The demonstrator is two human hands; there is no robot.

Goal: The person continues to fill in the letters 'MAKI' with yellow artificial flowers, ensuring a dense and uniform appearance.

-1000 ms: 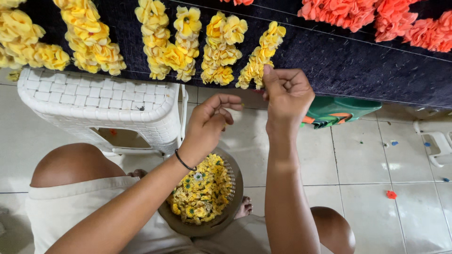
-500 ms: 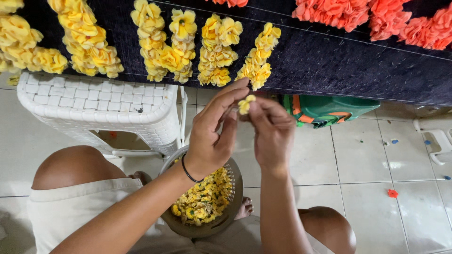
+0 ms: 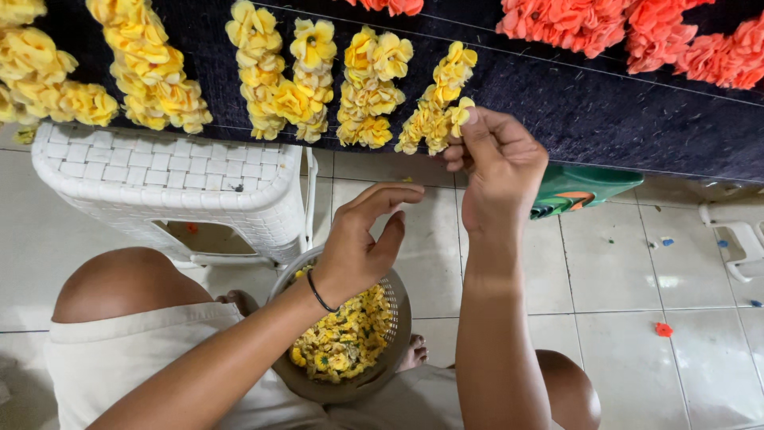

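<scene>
Right hand up at dark cloth, fingers pinched on yellow flower at end of row. Left hand loose, fingers apart, empty, over flower bowl. Tip: press flat, keep w/ row line.

White plastic lattice stool stood on pale tiled floor, left of centre. Orange flower clusters lay along upper right of dark cloth. Green bag sat just under cloth edge. Small red scrap lay on tiles
</scene>
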